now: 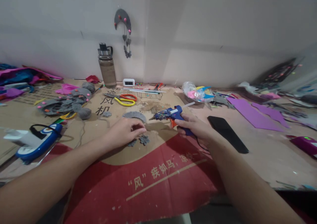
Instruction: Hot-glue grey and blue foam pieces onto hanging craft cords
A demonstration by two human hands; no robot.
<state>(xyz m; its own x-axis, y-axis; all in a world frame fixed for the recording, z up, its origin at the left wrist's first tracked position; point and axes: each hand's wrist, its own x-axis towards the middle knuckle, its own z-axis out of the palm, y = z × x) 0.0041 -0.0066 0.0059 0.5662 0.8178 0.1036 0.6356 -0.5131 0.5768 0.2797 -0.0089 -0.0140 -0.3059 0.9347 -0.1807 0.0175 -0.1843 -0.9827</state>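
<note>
My right hand [194, 126] is wrapped round the handle of a blue hot glue gun [170, 113]. Its nozzle points left, and a clear glue stick juts from its back. My left hand [127, 130] lies low over the cardboard with its fingers curled together; whatever they grip is hidden. Just behind that hand is a grey felt crescent [136, 115]. Small grey felt flowers [144, 139] lie at its near side, one partly covered by the fingers. Farther left, a smaller grey felt piece [107, 114] with yarn rests on the cardboard.
Yellow-and-orange-handled scissors [125, 100], a water bottle [107, 65] and a small white clock [128, 82] stand or lie farther back. A black phone [228, 133] and purple sheets [252, 113] are at right. Left are decorated grey felt [64, 101] and a blue-and-white device [41, 143].
</note>
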